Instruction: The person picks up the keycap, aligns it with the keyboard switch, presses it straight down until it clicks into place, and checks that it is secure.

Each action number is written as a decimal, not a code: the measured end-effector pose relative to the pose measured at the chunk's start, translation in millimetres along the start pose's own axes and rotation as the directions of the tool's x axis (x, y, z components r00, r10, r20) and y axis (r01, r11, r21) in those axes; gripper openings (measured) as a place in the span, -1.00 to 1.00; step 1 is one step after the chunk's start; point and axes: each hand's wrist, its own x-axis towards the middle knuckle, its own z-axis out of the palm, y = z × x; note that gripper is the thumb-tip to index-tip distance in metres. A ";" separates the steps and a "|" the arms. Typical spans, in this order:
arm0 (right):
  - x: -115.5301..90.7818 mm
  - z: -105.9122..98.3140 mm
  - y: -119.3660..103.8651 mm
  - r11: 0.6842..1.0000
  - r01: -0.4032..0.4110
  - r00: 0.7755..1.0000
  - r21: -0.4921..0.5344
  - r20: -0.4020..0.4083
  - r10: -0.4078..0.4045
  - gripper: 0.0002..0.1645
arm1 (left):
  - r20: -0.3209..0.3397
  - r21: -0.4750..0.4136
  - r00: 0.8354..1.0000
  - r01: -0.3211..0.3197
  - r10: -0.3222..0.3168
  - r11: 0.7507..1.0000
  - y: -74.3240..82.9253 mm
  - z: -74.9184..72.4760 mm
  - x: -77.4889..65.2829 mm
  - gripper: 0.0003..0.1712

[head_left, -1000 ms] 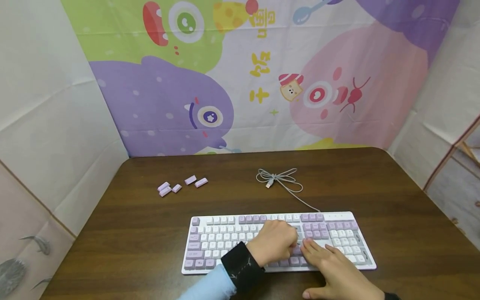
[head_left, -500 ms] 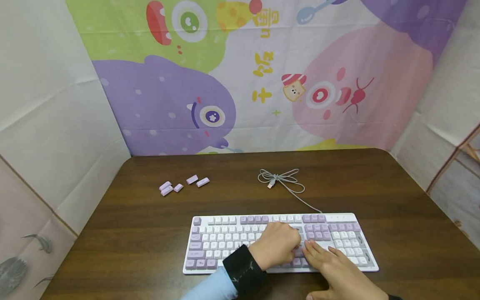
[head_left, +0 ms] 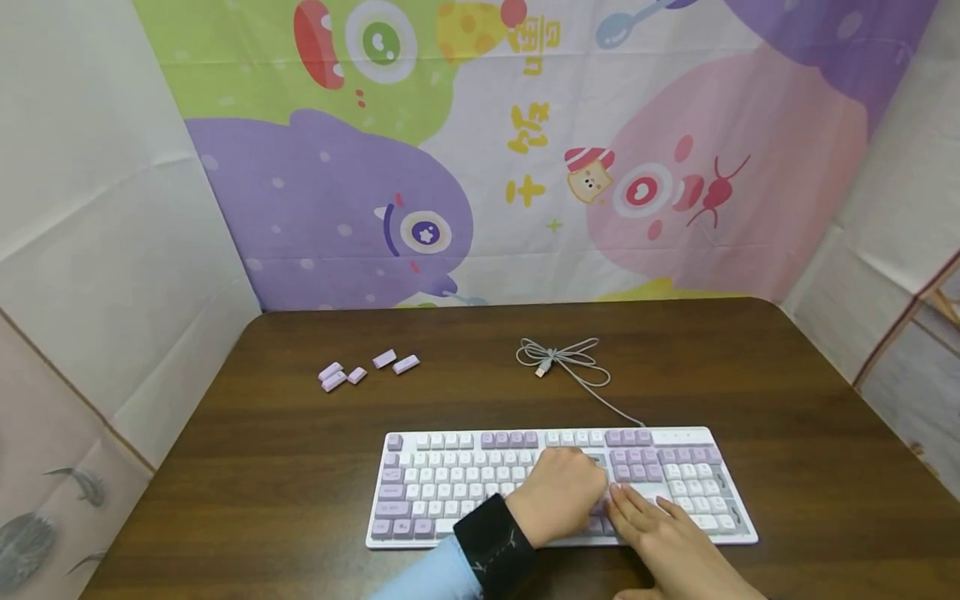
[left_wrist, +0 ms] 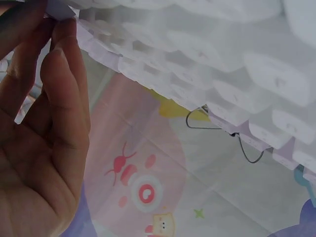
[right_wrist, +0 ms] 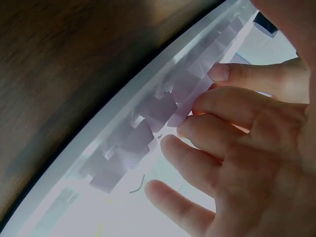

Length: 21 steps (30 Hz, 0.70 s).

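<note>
A white and lilac keyboard (head_left: 450, 475) lies near the table's front. Over its right-middle part, my left hand (head_left: 566, 492) has curled fingers, and in the left wrist view its fingertips pinch a lilac keycap (left_wrist: 60, 10) at the keyboard's edge; most of that keycap is hidden. Close beside it, my right hand (head_left: 675, 542) reaches in with fingers extended. In the right wrist view its fingertips touch or nearly touch the row of lilac keycaps (right_wrist: 155, 111), next to a finger of the left hand (right_wrist: 237, 74).
Several loose lilac keycaps (head_left: 357, 376) lie on the brown table (head_left: 262, 467) at the back left. A grey USB cable (head_left: 573, 358), coiled and tied, runs from the keyboard's back edge. A cartoon cloth (head_left: 525, 250) hangs behind the table.
My left hand has shifted slightly right, up against the right fingertips. The right hand stays at nearly the same place on the keyboard. The view has turned a little.
</note>
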 end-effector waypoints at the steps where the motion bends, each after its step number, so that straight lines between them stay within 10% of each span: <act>1: 0.2 -0.1 0.0 1.000 0.005 1.000 0.005 0.000 -0.005 0.08 | 0.001 0.000 1.000 0.003 -0.003 1.000 0.2 -0.1 -0.2 -0.82; 21: 4.8 -12.2 7.7 0.982 -0.029 0.999 0.189 -0.021 0.033 0.07 | 0.118 -0.211 0.993 0.055 -0.030 0.976 -14.7 0.3 8.4 -0.76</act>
